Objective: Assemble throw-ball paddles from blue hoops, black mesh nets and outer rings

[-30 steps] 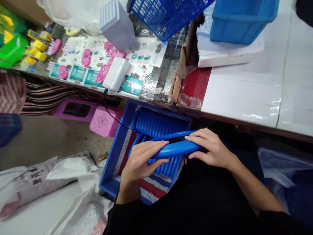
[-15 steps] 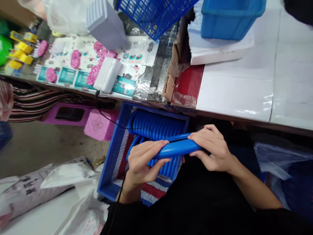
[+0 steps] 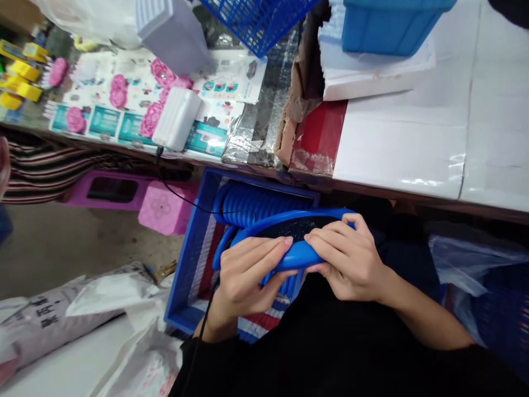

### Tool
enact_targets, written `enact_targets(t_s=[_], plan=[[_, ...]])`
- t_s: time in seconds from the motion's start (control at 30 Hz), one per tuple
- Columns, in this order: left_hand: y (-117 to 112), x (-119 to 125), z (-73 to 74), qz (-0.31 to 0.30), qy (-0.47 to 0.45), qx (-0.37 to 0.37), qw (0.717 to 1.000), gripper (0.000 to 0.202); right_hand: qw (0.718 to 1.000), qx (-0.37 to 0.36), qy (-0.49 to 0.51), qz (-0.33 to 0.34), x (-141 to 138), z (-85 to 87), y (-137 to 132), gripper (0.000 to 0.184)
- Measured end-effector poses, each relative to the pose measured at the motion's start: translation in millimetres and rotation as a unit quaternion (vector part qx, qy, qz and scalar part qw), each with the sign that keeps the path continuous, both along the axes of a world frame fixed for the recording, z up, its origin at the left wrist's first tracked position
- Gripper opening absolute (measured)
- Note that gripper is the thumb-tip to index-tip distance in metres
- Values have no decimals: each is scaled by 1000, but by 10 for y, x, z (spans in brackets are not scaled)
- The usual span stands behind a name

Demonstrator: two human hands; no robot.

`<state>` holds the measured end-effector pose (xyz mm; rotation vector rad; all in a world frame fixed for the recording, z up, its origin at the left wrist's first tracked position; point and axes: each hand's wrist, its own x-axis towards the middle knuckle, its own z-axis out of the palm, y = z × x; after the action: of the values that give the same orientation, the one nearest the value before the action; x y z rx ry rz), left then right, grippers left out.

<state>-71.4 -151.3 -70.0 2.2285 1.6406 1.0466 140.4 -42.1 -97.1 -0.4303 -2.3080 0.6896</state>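
Observation:
Held in front of my body is a round, blue-rimmed piece with black mesh inside its rim. My left hand grips the near side of the rim, thumb below and fingers above. Close beside it, my right hand pinches the same rim, fingertips at the mesh edge. Both hands are closed on it. Underneath, a blue crate holds rows of similar blue rims, partly hidden by my hands and the held piece.
A worktable runs along the front, bearing a blue bin, a blue basket, a white power bank and pink flower-shaped pieces. A black cable crosses the crate. Pink stool and white sacks stand left.
The blue-rimmed piece has tilted so that its black mesh shows more widely. My right hand has shifted left along the rim, closer to my left hand.

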Motion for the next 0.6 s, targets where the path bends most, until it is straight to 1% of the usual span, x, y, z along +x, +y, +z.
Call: enact_targets(t_s=[0.1,0.23,0.3,0.37,0.4,0.47,0.53,0.57,0.6], plan=[[-24,27,-51,24,3,7,1000,42,1000,-13,12,-14,-28,-51,-39,24],[-61,-14,-86,25,7,-19,999,44,1000,-23,8,-14,-81,-88,-45,26],[-77,-45,-118,24,4,-36,999,45,1000,-24,0,-4,-96,-136,-40,27],[-107,-74,-198,21,1,-53,998,47,999,-33,-4,20,-84,-233,-35,28],[-135,-91,-266,14,2,-63,998,49,998,-43,-7,34,-67,-300,-32,29],[-239,-133,-464,-11,13,-98,995,56,996,-66,-18,63,-9,-454,-24,30],[-422,-187,-737,-29,13,-147,989,63,992,-82,-38,87,64,-603,-13,31],[-542,-213,-891,-23,0,-173,985,64,990,-86,-47,97,97,-665,-7,32],[-677,-233,-1048,-1,-24,-189,982,63,989,-87,-53,108,121,-716,-2,33]])
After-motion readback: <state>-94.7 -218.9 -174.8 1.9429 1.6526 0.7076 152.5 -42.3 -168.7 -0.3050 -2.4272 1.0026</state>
